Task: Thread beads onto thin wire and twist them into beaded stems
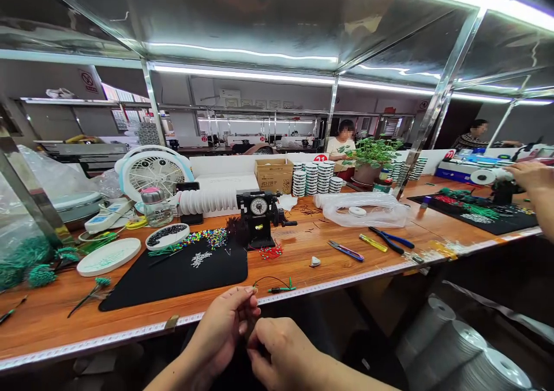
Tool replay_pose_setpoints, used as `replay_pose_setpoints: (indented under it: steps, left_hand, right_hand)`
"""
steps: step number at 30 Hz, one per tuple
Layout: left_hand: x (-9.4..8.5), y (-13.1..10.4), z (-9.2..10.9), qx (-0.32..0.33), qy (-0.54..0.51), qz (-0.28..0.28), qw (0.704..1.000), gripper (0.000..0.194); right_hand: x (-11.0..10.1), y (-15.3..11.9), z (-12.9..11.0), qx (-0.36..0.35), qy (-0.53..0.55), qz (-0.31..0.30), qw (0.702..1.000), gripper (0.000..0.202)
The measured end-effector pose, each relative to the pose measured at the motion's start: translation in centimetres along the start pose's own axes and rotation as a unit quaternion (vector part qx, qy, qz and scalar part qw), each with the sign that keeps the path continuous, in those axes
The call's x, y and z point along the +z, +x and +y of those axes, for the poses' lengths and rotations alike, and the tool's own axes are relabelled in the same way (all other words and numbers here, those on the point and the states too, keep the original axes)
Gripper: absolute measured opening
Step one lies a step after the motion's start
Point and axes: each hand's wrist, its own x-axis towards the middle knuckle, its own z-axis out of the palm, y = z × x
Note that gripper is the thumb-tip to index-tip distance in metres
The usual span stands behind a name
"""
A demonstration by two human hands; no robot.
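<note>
Both hands are together in front of the table's near edge. My left hand [225,327] is closed, thumb against the fingers, by a thin dark wire [273,278] that arches over the table; whether it grips the wire is too small to tell. Curled fingers close my right hand [281,345] just to the right and below; anything in it is hidden. At the wire's far end, a small dark and green piece [282,289] lies on the table edge. Behind the hands is a black mat [182,281] with colourful beads [210,238] and small silvery pieces [201,258].
A black winding device [258,221] with white spools [208,202] stands behind the mat. Tweezers [345,251], a yellow tool [373,243] and pliers [392,240] lie to the right. Another person's hand [534,177] reaches in at right. A fan [153,172] stands back left.
</note>
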Motion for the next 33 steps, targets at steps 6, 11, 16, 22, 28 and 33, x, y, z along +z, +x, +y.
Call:
replay_pose_setpoints:
  steps: [6, 11, 16, 22, 28, 33]
  left_hand:
    - [-1.7, -0.1, 1.5, 0.000, 0.051, -0.033, 0.998, 0.020]
    - [-2.0, 0.0, 1.9, 0.020, 0.075, -0.042, 0.996, 0.027]
    - [-1.7, -0.1, 2.6, 0.026, 0.095, -0.029, 0.995, 0.026]
    - [-1.7, 0.3, 3.2, 0.031, 0.132, 0.004, 0.991, 0.027]
    - [-2.1, 0.6, 3.3, 0.034, 0.163, -0.012, 0.986, 0.022]
    - [-3.0, 1.2, 3.8, 0.080, 0.228, -0.004, 0.970, 0.022]
  right_hand:
    - [0.1, 0.6, -0.1, -0.005, 0.023, -0.002, 1.000, 0.004]
    - [-1.0, 1.9, 0.2, 0.046, -0.018, 0.154, 0.987, 0.012]
    - [-0.8, 3.4, 1.2, 0.037, -0.120, 0.171, 0.977, 0.014]
    - [-0.2, 4.0, 1.9, -0.023, -0.221, 0.223, 0.949, 0.011]
    - [-0.4, 5.6, 2.1, 0.005, -0.219, 0.184, 0.958, 0.008]
    - [-0.7, 5.9, 2.3, 0.012, -0.112, 0.151, 0.982, 0.008]
